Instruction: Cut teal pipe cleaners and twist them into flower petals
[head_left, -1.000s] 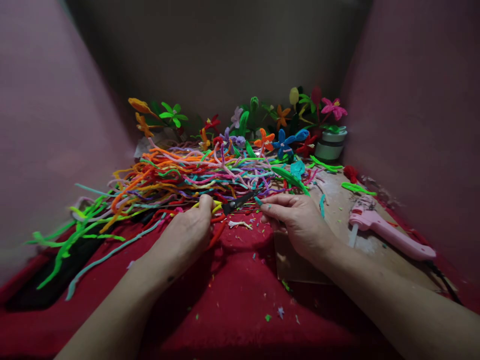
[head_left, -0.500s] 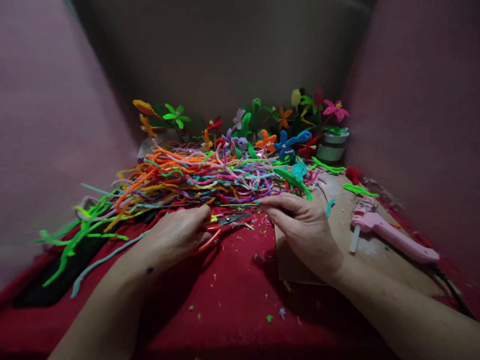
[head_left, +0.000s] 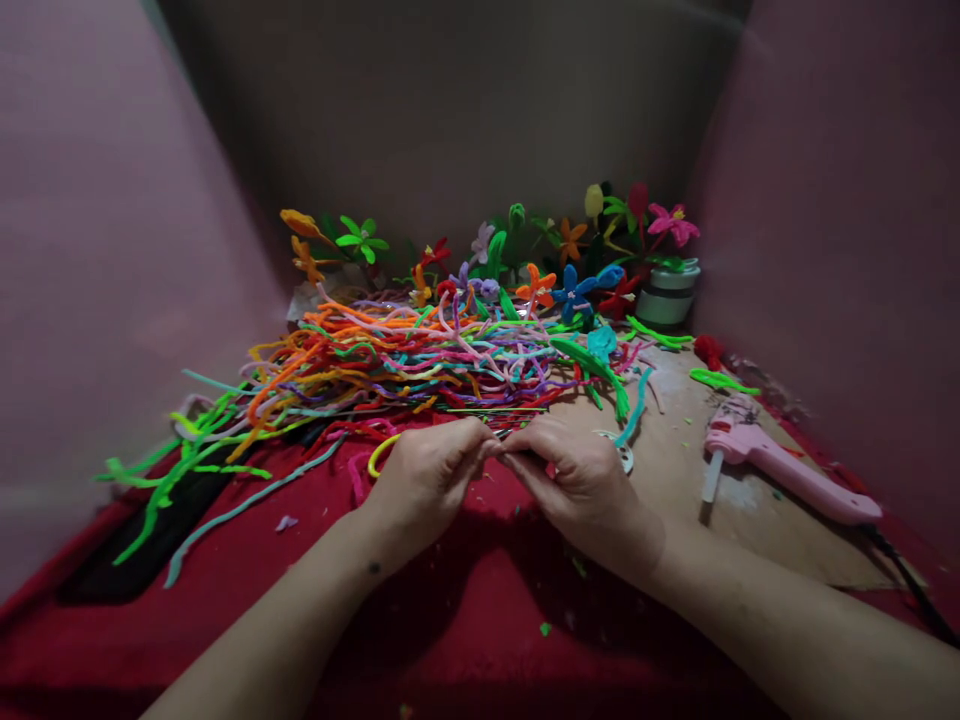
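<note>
My left hand (head_left: 431,475) and my right hand (head_left: 581,480) meet over the red cloth, thumbs and fingertips pinched together. A turquoise pipe cleaner (head_left: 639,405) sticks up past the back of my right hand, which grips it; its other end is hidden by the fingers. What the left fingertips pinch, if anything, is too small and covered to make out. Behind my left hand shows the yellow handle loop of the scissors (head_left: 379,456); the rest of them is hidden. Just beyond the fingers lie several thin green wire stems (head_left: 495,410).
A heap of colourful pipe cleaners (head_left: 405,350) lies ahead, with pipe-cleaner flowers (head_left: 571,293) behind it. On the cardboard (head_left: 667,530) at right rests a pink glue gun (head_left: 787,475). A white disc with holes (head_left: 625,452) is beside my right hand. Trimmings dot the red cloth (head_left: 465,640).
My left hand has let go of the scissors and moved right to meet my right hand's fingertips. The right hand has come slightly lower and nearer. The view has shifted a little.
</note>
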